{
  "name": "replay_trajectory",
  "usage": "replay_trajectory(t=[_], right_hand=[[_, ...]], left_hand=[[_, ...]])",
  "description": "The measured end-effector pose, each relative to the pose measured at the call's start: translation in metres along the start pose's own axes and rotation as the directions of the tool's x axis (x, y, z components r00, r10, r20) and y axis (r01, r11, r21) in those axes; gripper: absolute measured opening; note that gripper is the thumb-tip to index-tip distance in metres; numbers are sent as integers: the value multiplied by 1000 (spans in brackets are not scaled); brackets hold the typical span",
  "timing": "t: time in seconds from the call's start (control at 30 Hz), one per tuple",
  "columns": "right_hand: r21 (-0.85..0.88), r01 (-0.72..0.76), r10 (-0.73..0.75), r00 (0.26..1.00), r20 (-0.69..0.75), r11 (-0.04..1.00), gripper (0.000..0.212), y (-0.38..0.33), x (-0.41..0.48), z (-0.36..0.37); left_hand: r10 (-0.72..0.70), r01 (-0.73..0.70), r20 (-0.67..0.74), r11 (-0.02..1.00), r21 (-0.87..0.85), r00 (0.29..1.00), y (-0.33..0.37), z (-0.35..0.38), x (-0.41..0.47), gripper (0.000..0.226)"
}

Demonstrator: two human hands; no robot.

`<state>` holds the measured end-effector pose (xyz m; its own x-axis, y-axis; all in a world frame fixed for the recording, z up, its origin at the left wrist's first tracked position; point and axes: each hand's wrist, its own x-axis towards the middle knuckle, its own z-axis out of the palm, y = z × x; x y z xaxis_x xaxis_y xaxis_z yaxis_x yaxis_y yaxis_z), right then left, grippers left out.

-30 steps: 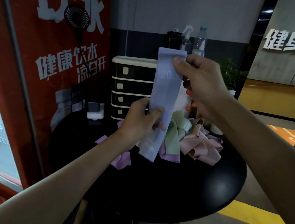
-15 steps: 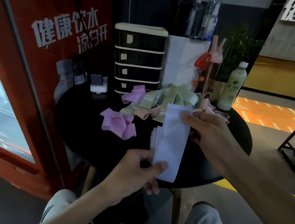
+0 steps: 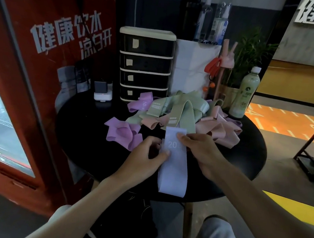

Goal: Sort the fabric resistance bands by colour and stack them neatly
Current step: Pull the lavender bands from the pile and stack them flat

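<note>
A pale lavender-blue band (image 3: 173, 171) marked "20" lies lengthwise on the near part of the round black table (image 3: 85, 122). My left hand (image 3: 143, 160) pinches its left edge near the number. My right hand (image 3: 203, 153) holds its far end from the right, fingers over the top edge. Behind them sits a loose heap: purple bands (image 3: 123, 132), another purple band (image 3: 143, 102), green bands (image 3: 182, 110) and pink bands (image 3: 219, 131), tangled together.
A black four-drawer organiser (image 3: 144, 64) stands at the table's back. A small white device (image 3: 102, 93) sits to its left, a green bottle (image 3: 245, 93) and a plant (image 3: 251, 55) to the right. A red display cabinet (image 3: 31, 65) borders the left side.
Both hands brought the lavender band down from an upright hold in the air and laid it flat on the near table. The view tilted downward.
</note>
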<state>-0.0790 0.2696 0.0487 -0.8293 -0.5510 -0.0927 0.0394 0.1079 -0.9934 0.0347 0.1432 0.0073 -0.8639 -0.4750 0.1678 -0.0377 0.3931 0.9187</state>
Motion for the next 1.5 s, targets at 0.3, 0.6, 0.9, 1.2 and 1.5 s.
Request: replay_trajectory(t=[0.3, 0.6, 0.9, 1.2, 1.5], right_hand=[[-254, 86, -86, 996, 12, 963, 37, 18, 21, 3], [-537, -1, 225, 909, 352, 843, 47, -15, 50, -12], [-571, -30, 356, 808, 469, 821, 28, -30, 60, -6], [-577, 3, 324, 825, 463, 817, 36, -34, 60, -9], [-480, -36, 308, 808, 503, 877, 39, -33, 50, -15]], left_hand=[[37, -34, -52, 998, 55, 998, -9, 5, 2, 30], [18, -17, -43, 999, 32, 999, -4, 4, 0, 31], [-36, 38, -20, 995, 92, 999, -2, 1, 1, 43], [-68, 68, 0, 990, 124, 998, 1, 0, 0, 42], [-121, 109, 46, 970, 219, 992, 12, -2, -2, 47]])
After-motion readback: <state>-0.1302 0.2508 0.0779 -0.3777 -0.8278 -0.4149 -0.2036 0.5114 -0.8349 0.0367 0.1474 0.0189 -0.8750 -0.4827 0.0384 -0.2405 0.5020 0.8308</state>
